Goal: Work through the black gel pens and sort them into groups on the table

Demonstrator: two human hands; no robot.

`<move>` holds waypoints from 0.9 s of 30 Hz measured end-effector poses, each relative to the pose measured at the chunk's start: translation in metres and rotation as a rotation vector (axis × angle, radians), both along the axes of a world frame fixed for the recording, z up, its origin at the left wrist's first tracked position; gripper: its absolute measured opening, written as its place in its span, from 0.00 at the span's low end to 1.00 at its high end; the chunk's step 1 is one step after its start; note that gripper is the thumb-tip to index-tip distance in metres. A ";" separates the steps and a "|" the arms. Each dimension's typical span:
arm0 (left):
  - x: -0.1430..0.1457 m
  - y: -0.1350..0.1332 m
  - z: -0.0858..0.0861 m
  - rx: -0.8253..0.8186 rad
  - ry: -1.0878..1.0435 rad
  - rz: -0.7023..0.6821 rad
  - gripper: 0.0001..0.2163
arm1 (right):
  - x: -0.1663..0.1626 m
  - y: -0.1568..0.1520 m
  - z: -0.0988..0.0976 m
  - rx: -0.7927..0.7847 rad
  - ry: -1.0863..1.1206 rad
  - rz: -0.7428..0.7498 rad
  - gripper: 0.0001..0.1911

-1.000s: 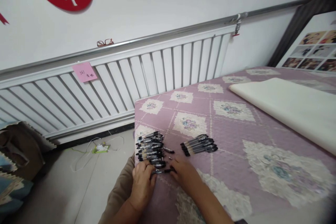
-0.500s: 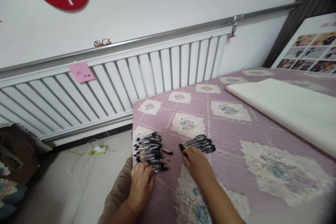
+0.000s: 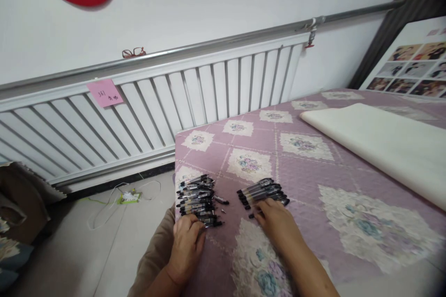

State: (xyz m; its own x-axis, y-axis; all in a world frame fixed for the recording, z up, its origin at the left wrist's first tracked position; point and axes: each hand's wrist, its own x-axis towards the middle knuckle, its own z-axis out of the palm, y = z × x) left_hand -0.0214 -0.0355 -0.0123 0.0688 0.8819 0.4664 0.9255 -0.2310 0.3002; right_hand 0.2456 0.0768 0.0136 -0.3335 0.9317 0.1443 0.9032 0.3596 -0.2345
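Observation:
Two heaps of black pens lie on a purple quilted bedspread (image 3: 313,176). The left pen pile (image 3: 197,195) is at the bed's corner, and the smaller right pen pile (image 3: 263,190) is beside it. My left hand (image 3: 187,243) is curled at the near end of the left pile, its fingertips pinching a pen (image 3: 213,224) that sticks out to the right. My right hand (image 3: 277,222) rests at the near edge of the right pile, fingers bent down over a single pen (image 3: 256,215) lying against that heap. A loose pen cap (image 3: 222,201) sits between the piles.
A rolled cream sheet (image 3: 379,144) lies across the bed at right. A white slatted radiator cover (image 3: 146,106) with a pink note (image 3: 104,93) lines the wall, red glasses (image 3: 132,52) on top. Cables and a small green item (image 3: 128,197) lie on the floor; a photo board (image 3: 407,67) leans at right.
A second ago both hands held one pen near the left pile. My right hand has carried a pen across to the right pile. My left hand stayed at the left pile.

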 end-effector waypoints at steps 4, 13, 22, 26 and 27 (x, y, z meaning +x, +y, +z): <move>0.002 -0.001 0.003 0.009 0.014 -0.012 0.08 | 0.006 -0.008 0.001 -0.007 -0.025 -0.024 0.07; 0.007 -0.003 0.011 -0.009 0.040 -0.102 0.08 | 0.007 -0.024 -0.003 0.000 0.003 0.075 0.15; 0.009 -0.006 0.017 -0.030 0.057 -0.159 0.09 | -0.055 -0.051 -0.009 -0.098 0.103 0.357 0.03; 0.010 -0.006 0.018 -0.041 0.089 -0.247 0.11 | -0.061 -0.040 -0.006 -0.050 0.166 0.268 0.07; 0.011 -0.006 0.017 -0.041 0.101 -0.277 0.12 | -0.060 -0.034 -0.006 -0.043 0.174 0.224 0.09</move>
State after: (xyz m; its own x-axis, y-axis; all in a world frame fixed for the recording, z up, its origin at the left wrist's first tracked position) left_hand -0.0101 -0.0419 0.0051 0.3539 0.8410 0.4093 0.8545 -0.4686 0.2241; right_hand 0.1855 0.0427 0.0081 -0.5055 0.8440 0.1789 0.7471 0.5320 -0.3985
